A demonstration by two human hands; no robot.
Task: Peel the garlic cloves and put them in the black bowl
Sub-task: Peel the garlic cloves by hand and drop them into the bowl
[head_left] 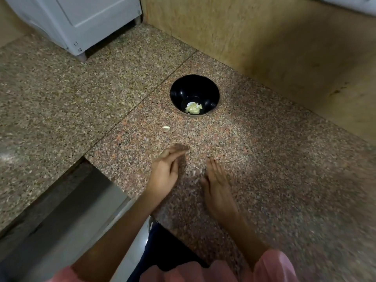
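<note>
Granite counter (264, 159): black bowl (184, 88) holds peeled cloves (193, 108).

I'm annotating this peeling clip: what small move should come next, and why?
Probably the left hand reaches forward to the lone garlic clove on the counter near the black bowl: it and the right hand are open and empty, and that clove lies outside it.

Speckled granite counter (264, 159) meets a tan wall (264, 37); white appliance (81, 19) behind.
</note>
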